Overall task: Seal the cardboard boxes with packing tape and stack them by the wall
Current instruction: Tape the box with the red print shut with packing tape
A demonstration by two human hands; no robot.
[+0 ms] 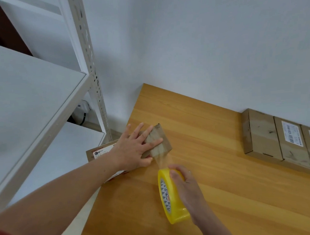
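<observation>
Head view: we see the box (163, 133) at the table's (218, 168) left edge beside a shelf (30, 107), with bare wood stretching right to three boxes (261, 133) along the wall (200, 40). Our left hand (134, 148) lies flat on it, grip spread apart. Our right hand (188, 184), just nearer, clamps its grip round the tape roll (172, 204), tape stretched to the box.

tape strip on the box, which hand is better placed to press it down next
Left. The left hand lies flat on the box, fingers on the tape strip, while the right hand grips the yellow tape roll off the box, at the strip's far end.
</observation>
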